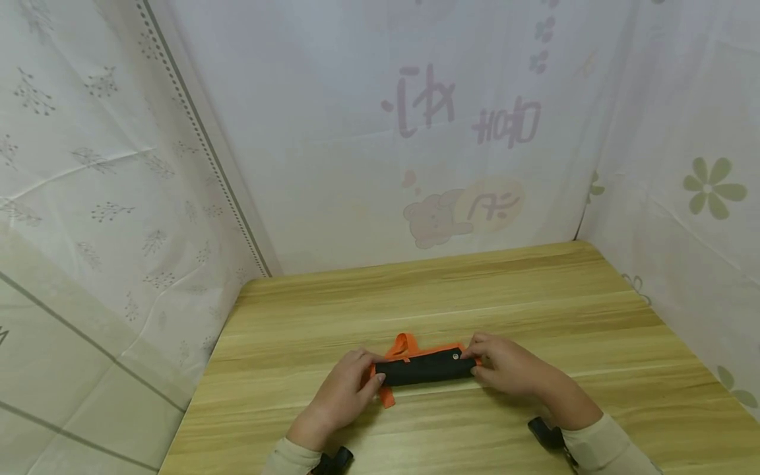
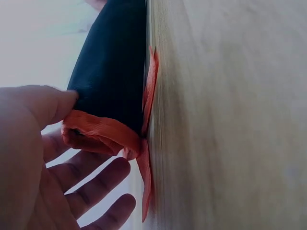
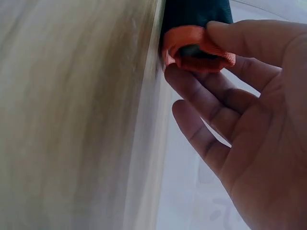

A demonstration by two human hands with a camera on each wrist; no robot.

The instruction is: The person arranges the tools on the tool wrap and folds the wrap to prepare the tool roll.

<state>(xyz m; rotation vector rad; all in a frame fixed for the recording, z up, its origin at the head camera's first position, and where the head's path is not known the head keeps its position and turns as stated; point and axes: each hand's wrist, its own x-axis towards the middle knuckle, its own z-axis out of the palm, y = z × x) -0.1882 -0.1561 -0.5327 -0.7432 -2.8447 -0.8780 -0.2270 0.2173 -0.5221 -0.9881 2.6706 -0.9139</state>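
Note:
A rolled-up black fabric tool roll [image 1: 424, 371] with orange edging lies crosswise on the wooden table. One metal eyelet shows near its right end. My left hand [image 1: 346, 389] pinches the left end between thumb and fingers; in the left wrist view the thumb presses the black cloth just above the orange rim [image 2: 98, 129]. At the other end my right hand [image 1: 510, 371] pinches the roll, its thumb on the orange rim [image 3: 184, 36] in the right wrist view. An orange strap [image 1: 406, 344] loops out behind the roll, and a strap end [image 1: 387, 397] sticks out in front. The roll's inside is mostly hidden.
The wood-grained table [image 1: 332, 303] extends around the roll. A printed white curtain [image 1: 332, 165] stands behind it, with more patterned cloth [image 1: 700, 264] to the right and left. Black wrist devices [image 1: 546, 435] sit under both forearms, close to the tabletop.

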